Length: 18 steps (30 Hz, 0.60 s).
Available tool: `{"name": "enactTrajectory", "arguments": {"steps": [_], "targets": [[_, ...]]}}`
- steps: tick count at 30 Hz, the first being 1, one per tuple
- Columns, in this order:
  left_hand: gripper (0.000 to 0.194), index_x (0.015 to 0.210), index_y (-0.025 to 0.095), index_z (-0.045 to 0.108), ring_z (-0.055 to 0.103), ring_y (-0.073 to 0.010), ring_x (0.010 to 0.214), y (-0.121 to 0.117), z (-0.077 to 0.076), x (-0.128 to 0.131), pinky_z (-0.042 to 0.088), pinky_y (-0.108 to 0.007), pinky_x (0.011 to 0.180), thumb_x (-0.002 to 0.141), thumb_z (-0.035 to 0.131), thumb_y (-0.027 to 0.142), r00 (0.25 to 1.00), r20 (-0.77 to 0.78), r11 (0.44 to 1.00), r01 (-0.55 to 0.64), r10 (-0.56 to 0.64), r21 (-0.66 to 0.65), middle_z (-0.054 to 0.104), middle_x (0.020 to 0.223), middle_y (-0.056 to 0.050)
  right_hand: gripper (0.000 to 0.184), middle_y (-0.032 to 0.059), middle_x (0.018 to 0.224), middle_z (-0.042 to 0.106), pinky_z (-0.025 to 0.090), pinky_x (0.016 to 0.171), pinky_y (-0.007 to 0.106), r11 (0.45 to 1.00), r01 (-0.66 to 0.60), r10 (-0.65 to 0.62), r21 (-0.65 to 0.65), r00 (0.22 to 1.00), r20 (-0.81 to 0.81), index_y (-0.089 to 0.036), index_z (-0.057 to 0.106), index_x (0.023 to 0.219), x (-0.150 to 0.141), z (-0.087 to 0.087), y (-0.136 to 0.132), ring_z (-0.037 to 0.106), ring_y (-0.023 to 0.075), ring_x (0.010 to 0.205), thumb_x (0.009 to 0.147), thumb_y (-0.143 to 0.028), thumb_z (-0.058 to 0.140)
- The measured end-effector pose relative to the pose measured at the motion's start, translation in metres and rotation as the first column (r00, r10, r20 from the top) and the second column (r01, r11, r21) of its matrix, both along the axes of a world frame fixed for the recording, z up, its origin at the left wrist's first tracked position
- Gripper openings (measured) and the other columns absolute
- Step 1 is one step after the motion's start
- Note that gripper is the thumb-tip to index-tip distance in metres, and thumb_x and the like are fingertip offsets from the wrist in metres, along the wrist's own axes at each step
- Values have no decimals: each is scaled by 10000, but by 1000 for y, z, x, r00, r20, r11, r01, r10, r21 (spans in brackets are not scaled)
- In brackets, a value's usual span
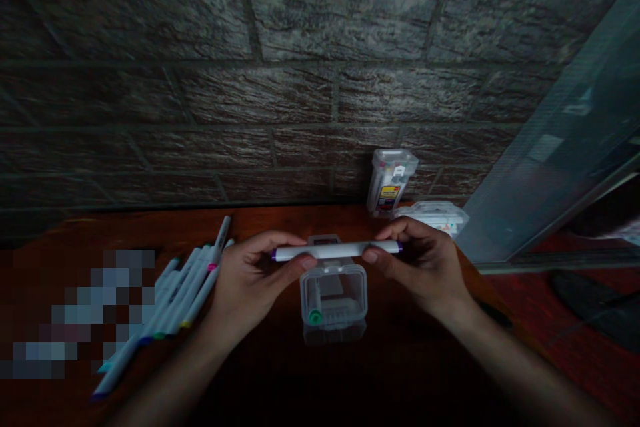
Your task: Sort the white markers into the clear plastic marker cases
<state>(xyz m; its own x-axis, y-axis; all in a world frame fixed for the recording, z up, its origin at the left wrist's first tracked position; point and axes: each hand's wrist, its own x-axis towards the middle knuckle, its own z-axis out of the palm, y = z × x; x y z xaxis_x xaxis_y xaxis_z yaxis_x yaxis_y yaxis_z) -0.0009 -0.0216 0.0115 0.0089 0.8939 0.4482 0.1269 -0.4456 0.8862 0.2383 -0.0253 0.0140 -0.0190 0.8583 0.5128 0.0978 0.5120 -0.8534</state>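
Observation:
A white marker [340, 251] with purple ends lies level between my two hands. My left hand [255, 267] pinches its left end between thumb and fingers, and my right hand [425, 267] grips the right end the same way. Just below the pen is an open clear plastic case [364, 293] on the table, its lid partly hidden behind the marker. Inside the case, along its left wall, rests a marker with a green end [315, 315]. Left of my left hand, several white markers [173, 297] with coloured ends lie in a loose row.
The brown wooden table [150, 223] backs onto a stone-block wall [290, 93]. An upright clear case of markers [390, 183] stands near the wall, with another clear case [443, 213] lying behind my right hand. A glass panel [545, 127] rises at the right; a blurred patch covers the far left.

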Motion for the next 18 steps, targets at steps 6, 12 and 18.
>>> {"name": "enactTrajectory", "arguments": {"steps": [6, 12, 18], "targets": [[104, 851, 238, 847, 636, -153, 527, 2, 1, -1, 495, -247, 507, 751, 875, 229, 1000, 19, 1000, 6, -6, -20, 777, 675, -18, 208, -22, 586, 666, 378, 374, 228, 993, -69, 61, -94, 994, -86, -204, 719, 800, 0, 4, -1, 536, 97, 418, 789, -321, 892], [142, 959, 237, 843, 544, -101, 491, 4, -5, -5, 420, -212, 480, 843, 842, 320, 1000, 15, 998, 26, -26, -59, 763, 670, -15, 191, -26, 582, 665, 417, 371, 211, 986, -87, 68, -145, 989, -134, -202, 736, 848, 2, 3, -1, 554, 96, 413, 813, -325, 878], [167, 1045, 227, 813, 551, -90, 515, 7, -11, -8, 420, -207, 496, 926, 785, 341, 990, 117, 991, 94, -83, -91, 789, 752, -32, 153, -7, 667, 735, 448, 367, 165, 972, -162, 115, -169, 958, -262, -220, 761, 884, 3, 1, 1, 605, 88, 446, 828, -302, 877]]}}
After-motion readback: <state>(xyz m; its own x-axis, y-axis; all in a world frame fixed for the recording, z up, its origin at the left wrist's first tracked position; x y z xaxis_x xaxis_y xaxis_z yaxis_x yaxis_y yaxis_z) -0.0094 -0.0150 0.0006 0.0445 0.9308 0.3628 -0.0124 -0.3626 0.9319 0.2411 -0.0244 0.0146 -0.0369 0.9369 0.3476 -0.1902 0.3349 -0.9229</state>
